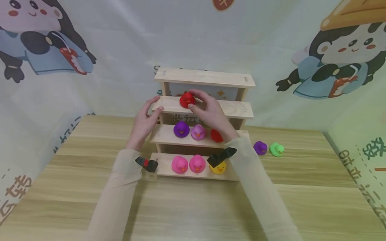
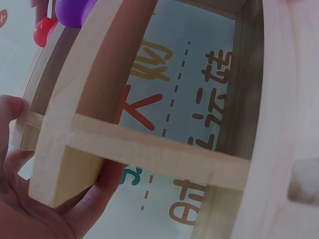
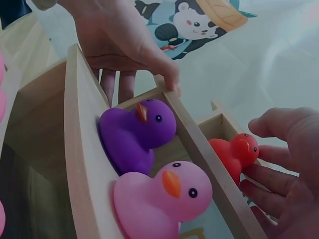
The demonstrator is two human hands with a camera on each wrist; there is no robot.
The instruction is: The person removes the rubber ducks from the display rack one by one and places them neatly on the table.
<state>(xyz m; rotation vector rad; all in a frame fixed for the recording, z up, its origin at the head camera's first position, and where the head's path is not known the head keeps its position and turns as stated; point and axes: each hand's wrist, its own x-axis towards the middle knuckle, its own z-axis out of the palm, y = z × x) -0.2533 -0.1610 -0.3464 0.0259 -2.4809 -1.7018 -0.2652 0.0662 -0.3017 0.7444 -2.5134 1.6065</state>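
Note:
A red rubber duck (image 1: pixel 187 100) sits on the second board from the top of a stepped wooden shelf (image 1: pixel 205 76). Around it curls my right hand (image 1: pixel 209 108), thumb at its front and fingers behind; the right wrist view shows these fingers (image 3: pixel 271 181) against its side. My left hand (image 1: pixel 144 122) grips the left end of that shelf, its thumb on the board's edge. One board lower stand a purple duck (image 1: pixel 181 129), a light purple-pink duck (image 1: pixel 198 132) and another red duck (image 1: pixel 216 135), partly hidden by my right forearm.
On the lowest board are two pink ducks (image 1: pixel 180 164) and a yellow duck (image 1: pixel 218 167), the yellow one half covered by the right wrist camera. To the right on the table (image 1: pixel 301 207) lie a second purple duck (image 1: pixel 260 148) and a green duck (image 1: pixel 276 149). A printed cloth (image 1: pixel 120 40) hangs behind.

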